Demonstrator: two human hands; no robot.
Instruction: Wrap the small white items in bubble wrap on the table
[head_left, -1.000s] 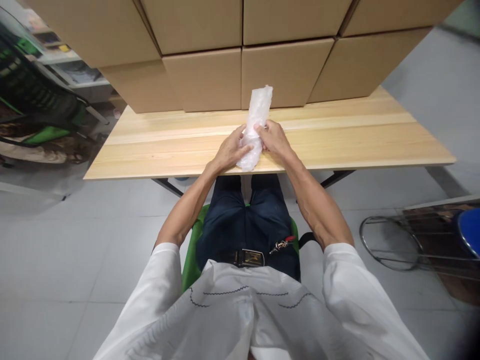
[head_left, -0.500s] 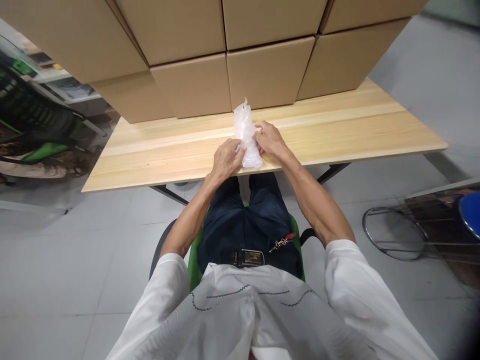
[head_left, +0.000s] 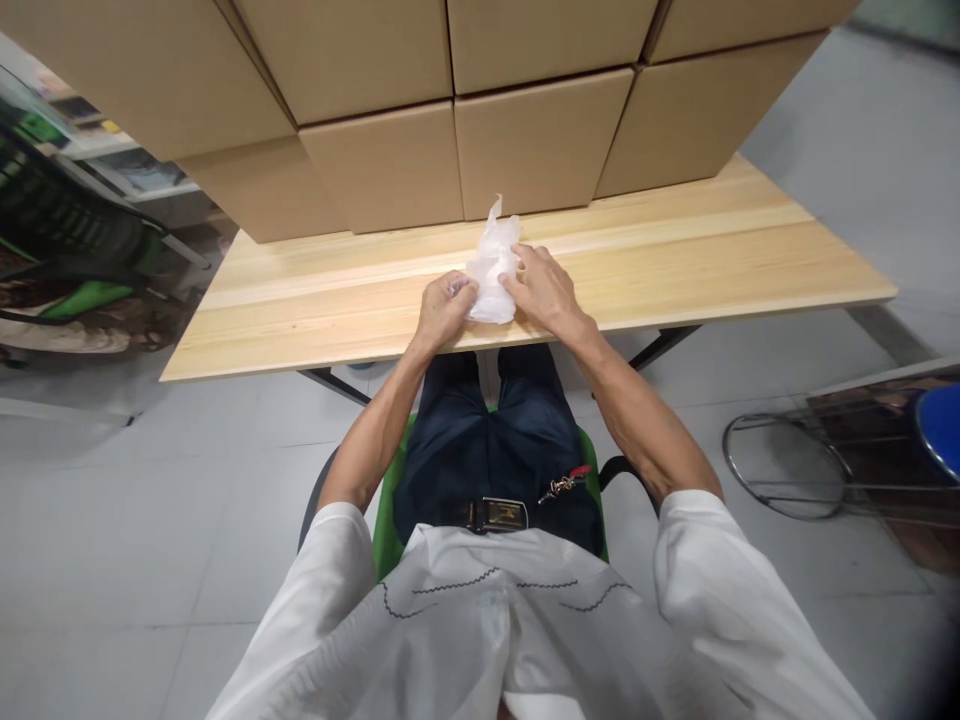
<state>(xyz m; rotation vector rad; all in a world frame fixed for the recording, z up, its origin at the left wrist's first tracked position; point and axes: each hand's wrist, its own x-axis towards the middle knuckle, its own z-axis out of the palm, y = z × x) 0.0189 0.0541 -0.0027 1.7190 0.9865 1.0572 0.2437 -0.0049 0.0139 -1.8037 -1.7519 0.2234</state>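
A crumpled, whitish translucent plastic wrap (head_left: 493, 290) bundle is between my hands near the table's front edge, its loose tip pointing toward the boxes. My left hand (head_left: 444, 308) is closed on the bundle's lower left side, thumb against the plastic. On the other side my right hand (head_left: 546, 288) grips the bundle's right edge, with thumb and fingers pressed on it. Whatever may lie inside the wrap cannot be made out.
Stacked cardboard boxes (head_left: 382, 170) line the back of the wooden table (head_left: 712, 250). A metal-framed stool (head_left: 787, 465) with a blue seat stands on the right. At far left are a dark mesh chair (head_left: 75, 220) and part of another person.
The plastic bundle has become wider and shorter, its upper end leaning right. My left hand has shifted slightly left, and my right hand has changed its hold along the right edge.
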